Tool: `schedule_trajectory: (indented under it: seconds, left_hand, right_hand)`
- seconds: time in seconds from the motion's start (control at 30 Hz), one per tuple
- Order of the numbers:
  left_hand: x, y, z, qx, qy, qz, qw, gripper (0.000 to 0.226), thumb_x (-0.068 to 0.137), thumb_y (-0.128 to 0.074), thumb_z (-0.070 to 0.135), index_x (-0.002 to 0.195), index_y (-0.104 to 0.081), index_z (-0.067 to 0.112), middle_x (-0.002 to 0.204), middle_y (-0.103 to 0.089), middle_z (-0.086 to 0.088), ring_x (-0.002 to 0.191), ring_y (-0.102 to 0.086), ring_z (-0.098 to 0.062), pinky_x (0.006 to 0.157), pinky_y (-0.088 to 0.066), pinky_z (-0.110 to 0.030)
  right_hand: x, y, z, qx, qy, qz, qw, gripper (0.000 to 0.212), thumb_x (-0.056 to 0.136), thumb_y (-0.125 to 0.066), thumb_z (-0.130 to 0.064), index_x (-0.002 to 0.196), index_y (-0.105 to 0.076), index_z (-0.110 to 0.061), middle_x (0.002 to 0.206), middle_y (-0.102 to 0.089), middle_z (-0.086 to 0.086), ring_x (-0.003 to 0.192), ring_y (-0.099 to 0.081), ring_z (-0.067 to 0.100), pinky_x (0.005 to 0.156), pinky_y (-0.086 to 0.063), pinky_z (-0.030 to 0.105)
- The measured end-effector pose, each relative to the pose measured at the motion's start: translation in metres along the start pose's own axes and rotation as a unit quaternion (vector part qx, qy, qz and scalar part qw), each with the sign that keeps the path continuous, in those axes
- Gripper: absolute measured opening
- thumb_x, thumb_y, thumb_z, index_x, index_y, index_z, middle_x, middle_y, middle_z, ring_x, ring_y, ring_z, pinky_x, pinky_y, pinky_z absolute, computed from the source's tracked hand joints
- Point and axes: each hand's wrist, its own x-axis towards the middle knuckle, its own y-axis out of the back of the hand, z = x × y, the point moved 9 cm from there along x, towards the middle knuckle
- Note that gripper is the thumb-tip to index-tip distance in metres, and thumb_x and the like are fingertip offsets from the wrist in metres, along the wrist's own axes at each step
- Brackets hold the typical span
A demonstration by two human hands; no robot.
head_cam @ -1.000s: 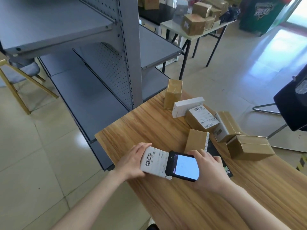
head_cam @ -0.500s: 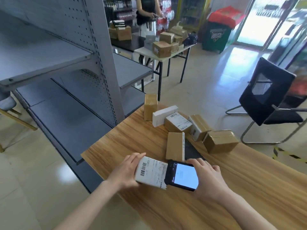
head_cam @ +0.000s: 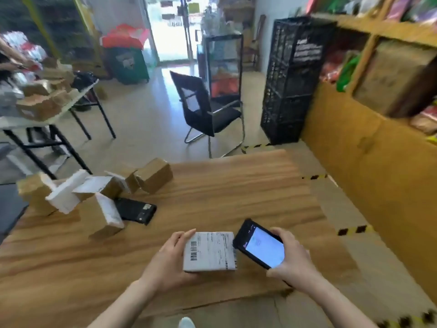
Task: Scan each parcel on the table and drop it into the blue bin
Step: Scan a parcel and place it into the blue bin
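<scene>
Left hand point(head_cam: 169, 262) clamps the parcel point(head_cam: 209, 252) at 6 o'clock; right hand point(head_cam: 292, 262) grips the scanner point(head_cam: 261, 245) beside it. Risks: frame blurred, blue bin unseen, so drop may miss; scan unconfirmed.

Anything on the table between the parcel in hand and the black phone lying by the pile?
No: the head view shows only bare wood between the held parcel and the black phone.

white labelled parcel point(head_cam: 210, 252), label up, held
</scene>
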Motion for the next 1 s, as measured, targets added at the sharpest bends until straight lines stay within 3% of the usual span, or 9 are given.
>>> schedule_trajectory:
  seconds: [0.17, 0.27, 0.4, 0.53, 0.67, 0.77, 0.87, 1.0]
  left_hand:
    - [0.051, -0.092, 0.165, -0.001, -0.140, -0.096, 0.985, 0.111, 0.052, -0.068, 0.079, 0.144, -0.016, 0.047, 0.125, -0.025, 0.034, 0.116, -0.040, 0.007, 0.087, -0.034, -0.010]
    - [0.063, -0.151, 0.272, 0.033, -0.240, -0.163, 0.956, 0.112, 0.053, -0.067, 0.082, 0.145, -0.013, 0.046, 0.124, -0.032, 0.025, 0.114, -0.042, 0.001, 0.090, -0.039, -0.016]
    - [0.050, -0.235, 0.402, 0.053, -0.353, -0.249, 0.900, 0.107, 0.054, -0.067, 0.081, 0.141, -0.013, 0.051, 0.111, -0.033, 0.026, 0.105, -0.042, 0.000, 0.087, -0.044, -0.021]
    - [0.002, -0.319, 0.509, 0.074, -0.469, -0.329, 0.816, 0.101, 0.056, -0.068, 0.078, 0.140, -0.022, 0.049, 0.105, -0.035, 0.036, 0.107, -0.033, 0.001, 0.087, -0.042, -0.022]
    - [-0.042, -0.396, 0.577, 0.084, -0.500, -0.416, 0.755, 0.101, 0.051, -0.074, 0.063, 0.137, -0.022, 0.050, 0.117, -0.038, 0.023, 0.116, -0.039, -0.003, 0.088, -0.044, -0.022]
    - [-0.063, -0.451, 0.610, 0.105, -0.509, -0.457, 0.722, 0.110, 0.051, -0.071, 0.061, 0.145, -0.018, 0.040, 0.130, -0.033, 0.014, 0.122, -0.044, -0.009, 0.088, -0.047, -0.025]
    - [-0.072, -0.504, 0.636, 0.117, -0.508, -0.482, 0.704, 0.115, 0.057, -0.075, 0.058, 0.149, -0.013, 0.030, 0.135, -0.026, 0.010, 0.128, -0.040, -0.013, 0.087, -0.046, -0.027]
    - [-0.068, -0.571, 0.659, 0.156, -0.501, -0.483, 0.701, 0.119, 0.063, -0.079, 0.049, 0.153, -0.007, 0.020, 0.142, -0.026, 0.000, 0.130, -0.033, -0.023, 0.102, -0.040, -0.035]
  right_hand:
    - [-0.120, 0.079, 0.149, 0.078, -0.155, 0.107, 0.979, 0.086, 0.047, -0.072, -0.028, 0.121, -0.033, -0.047, 0.116, -0.038, -0.024, 0.101, -0.045, 0.008, 0.088, -0.043, 0.033]
    - [-0.210, 0.112, 0.219, 0.095, -0.252, 0.189, 0.945, 0.087, 0.046, -0.072, -0.032, 0.121, -0.032, -0.047, 0.114, -0.039, -0.023, 0.102, -0.046, 0.007, 0.089, -0.047, 0.037]
    - [-0.337, 0.120, 0.289, 0.138, -0.374, 0.286, 0.871, 0.093, 0.046, -0.073, -0.035, 0.129, -0.032, -0.041, 0.119, -0.037, -0.020, 0.106, -0.045, 0.008, 0.090, -0.045, 0.036]
    - [-0.451, 0.098, 0.331, 0.184, -0.487, 0.349, 0.779, 0.099, 0.040, -0.067, -0.041, 0.133, -0.031, -0.042, 0.116, -0.037, -0.021, 0.110, -0.045, 0.007, 0.089, -0.043, 0.032]
    - [-0.528, 0.069, 0.362, 0.259, -0.538, 0.402, 0.694, 0.099, 0.036, -0.069, -0.042, 0.130, -0.037, -0.039, 0.116, -0.045, -0.022, 0.107, -0.047, 0.005, 0.082, -0.045, 0.027]
    - [-0.560, 0.055, 0.386, 0.313, -0.560, 0.430, 0.635, 0.090, 0.037, -0.073, -0.036, 0.120, -0.041, -0.044, 0.110, -0.051, -0.027, 0.103, -0.052, 0.001, 0.080, -0.048, 0.029]
    - [-0.574, 0.049, 0.419, 0.345, -0.591, 0.450, 0.575, 0.079, 0.037, -0.074, -0.031, 0.109, -0.044, -0.043, 0.102, -0.055, -0.018, 0.090, -0.055, 0.001, 0.067, -0.048, 0.028]
    - [-0.574, 0.053, 0.471, 0.359, -0.624, 0.456, 0.523, 0.076, 0.038, -0.074, -0.026, 0.107, -0.045, -0.043, 0.102, -0.054, -0.013, 0.086, -0.056, 0.003, 0.059, -0.047, 0.027]
